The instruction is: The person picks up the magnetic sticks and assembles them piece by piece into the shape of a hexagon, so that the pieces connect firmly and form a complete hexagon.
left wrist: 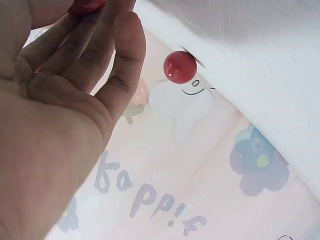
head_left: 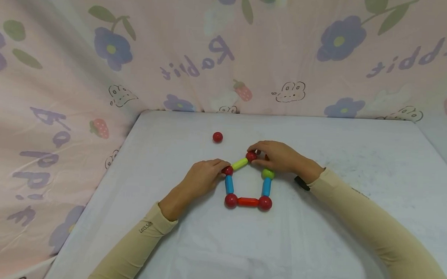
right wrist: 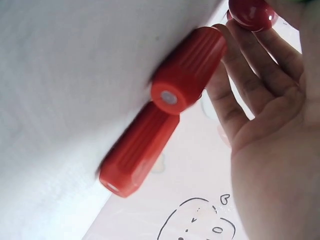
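Observation:
My left hand [head_left: 203,177] pinches the red ball [head_left: 227,170] at the upper left corner of a magnetic rod-and-ball figure. The right hand [head_left: 280,157] grips the top red ball [head_left: 251,156]. A yellow-green rod [head_left: 240,164] joins these two balls. Blue rods [head_left: 229,185] form the sides, and a red rod [head_left: 248,202] lies between two lower red balls [head_left: 230,201]. On the right blue rod sits a green ball [head_left: 268,174], with a gap between it and the top ball. The right wrist view shows my fingers against a red ball [right wrist: 251,14].
A loose red ball [head_left: 218,137] lies behind the figure, also visible in the left wrist view [left wrist: 180,67]. Two red rods [right wrist: 190,70] lie close to the right hand in its wrist view. Printed cloth [head_left: 197,44] hangs behind and left of the white table [head_left: 204,254].

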The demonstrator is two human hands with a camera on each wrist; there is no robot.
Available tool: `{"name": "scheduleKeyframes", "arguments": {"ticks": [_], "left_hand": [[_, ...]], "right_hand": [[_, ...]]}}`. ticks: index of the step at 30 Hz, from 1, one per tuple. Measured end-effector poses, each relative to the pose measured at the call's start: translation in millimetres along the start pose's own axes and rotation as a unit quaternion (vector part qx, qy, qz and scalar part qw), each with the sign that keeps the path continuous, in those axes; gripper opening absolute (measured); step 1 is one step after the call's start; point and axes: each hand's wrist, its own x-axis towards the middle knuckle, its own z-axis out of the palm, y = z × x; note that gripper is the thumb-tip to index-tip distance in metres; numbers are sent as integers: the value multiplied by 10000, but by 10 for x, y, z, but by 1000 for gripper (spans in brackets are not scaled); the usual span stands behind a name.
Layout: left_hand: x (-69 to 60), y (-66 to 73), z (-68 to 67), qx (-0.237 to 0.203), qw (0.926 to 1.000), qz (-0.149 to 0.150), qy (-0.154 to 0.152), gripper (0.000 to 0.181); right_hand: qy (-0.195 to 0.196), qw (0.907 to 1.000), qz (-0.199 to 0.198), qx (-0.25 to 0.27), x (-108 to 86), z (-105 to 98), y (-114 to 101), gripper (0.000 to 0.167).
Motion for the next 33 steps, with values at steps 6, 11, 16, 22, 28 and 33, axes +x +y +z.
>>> {"name": "scheduleKeyframes", "arguments": {"ticks": [6, 11, 16, 22, 28, 33], "left_hand": [[7, -4, -6, -21, 10000, -28, -46, 39], [11, -10, 6, -14, 10000, 0, -6, 39], [13, -1, 9, 33, 9999, -58, -83, 40], [12, 8, 15, -50, 9998, -113, -145, 42], [8, 8, 8, -83, 9998, -100, -146, 42], [7, 4, -14, -113, 9998, -68, -135, 41]], "right_hand": [[4, 10000, 21, 39, 3, -6, -8, 47], [-46, 10000, 48, 69, 9, -7, 10, 47], [-44, 10000, 62, 44, -4, -8, 20, 47], [62, 9997, 148, -163, -106, -39, 63, 44], [289, 9988, 253, -315, -278, -97, 136, 41], [582, 9965, 206, -563, -403, -119, 195, 37]]}}
